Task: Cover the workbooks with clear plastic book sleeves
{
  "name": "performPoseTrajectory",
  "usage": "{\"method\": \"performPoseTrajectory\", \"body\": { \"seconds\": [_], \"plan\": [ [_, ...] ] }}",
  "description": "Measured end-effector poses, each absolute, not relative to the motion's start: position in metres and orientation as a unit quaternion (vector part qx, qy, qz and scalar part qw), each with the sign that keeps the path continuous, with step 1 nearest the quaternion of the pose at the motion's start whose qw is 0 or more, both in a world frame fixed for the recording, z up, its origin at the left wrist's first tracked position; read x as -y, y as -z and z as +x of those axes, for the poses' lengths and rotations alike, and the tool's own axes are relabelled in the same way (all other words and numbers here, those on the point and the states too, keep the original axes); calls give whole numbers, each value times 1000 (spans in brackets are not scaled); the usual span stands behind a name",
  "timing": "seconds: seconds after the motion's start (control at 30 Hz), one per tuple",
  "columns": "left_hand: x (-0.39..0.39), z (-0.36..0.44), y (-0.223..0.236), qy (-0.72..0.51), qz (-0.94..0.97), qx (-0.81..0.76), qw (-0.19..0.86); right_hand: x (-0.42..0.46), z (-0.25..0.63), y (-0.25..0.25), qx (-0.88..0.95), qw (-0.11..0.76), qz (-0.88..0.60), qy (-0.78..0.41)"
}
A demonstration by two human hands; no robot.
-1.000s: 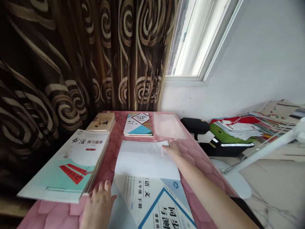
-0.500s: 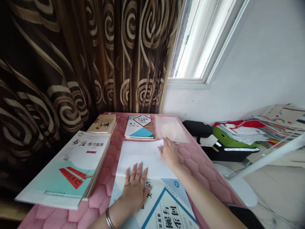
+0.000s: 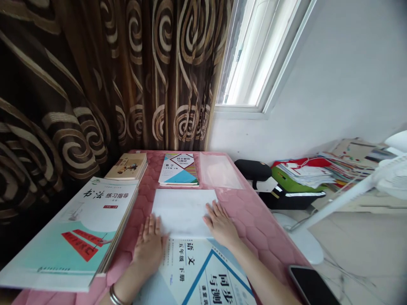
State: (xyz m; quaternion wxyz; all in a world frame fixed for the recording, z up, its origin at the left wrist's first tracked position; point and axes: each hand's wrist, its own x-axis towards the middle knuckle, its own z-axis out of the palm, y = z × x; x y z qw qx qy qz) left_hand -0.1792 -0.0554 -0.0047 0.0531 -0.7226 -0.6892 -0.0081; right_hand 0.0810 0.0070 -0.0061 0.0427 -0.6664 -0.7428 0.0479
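In the head view, a workbook [image 3: 190, 279] with a blue-lined cover and large Chinese characters lies close to me. A plain white sheet [image 3: 182, 212] covers its far part. My left hand [image 3: 148, 245], with a silver bracelet at the wrist, lies flat along the left edge of the sheet and cover, fingers pointing away. Over the sheet's right edge rests my right hand [image 3: 221, 224], fingers slightly spread. Neither hand grips anything.
Left stands a stack of books topped by a calligraphy book [image 3: 73, 224], with smaller brown books [image 3: 127, 166] behind. A maths workbook [image 3: 178, 169] and translucent sheet [image 3: 221, 171] lie farther back. A phone [image 3: 313, 286] sits at the right edge, a white lamp [image 3: 343, 203] beyond.
My left hand has slid left from the cover to its edge, uncovering printed characters. My right hand has come nearer along the right edge. The camera view has turned slightly right.
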Motion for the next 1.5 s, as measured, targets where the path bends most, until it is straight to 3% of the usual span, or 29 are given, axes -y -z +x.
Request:
{"method": "performPoseTrajectory", "body": {
  "seconds": [0.17,0.4,0.6,0.83,1.2,1.37,1.5],
  "plan": [
    [37,-164,-8,-1,-674,723,151,-8,79,13,741,60,-668,-42],
    [-44,-103,-13,23,-797,602,-47,-6,81,9,746,45,-663,-44],
    [-67,-115,9,77,-797,598,-27,-15,57,-8,754,32,-654,-53],
    [-67,-118,13,52,-812,581,-18,-62,-10,-12,810,127,-544,-179],
    [-71,-150,3,58,-737,673,-24,-68,84,6,735,34,-675,-44],
    [-62,-151,-6,40,-626,778,41,-69,81,9,727,36,-685,-36],
    [-62,-113,-10,47,-711,702,6,-69,79,11,726,29,-686,-37]
  ]
}}
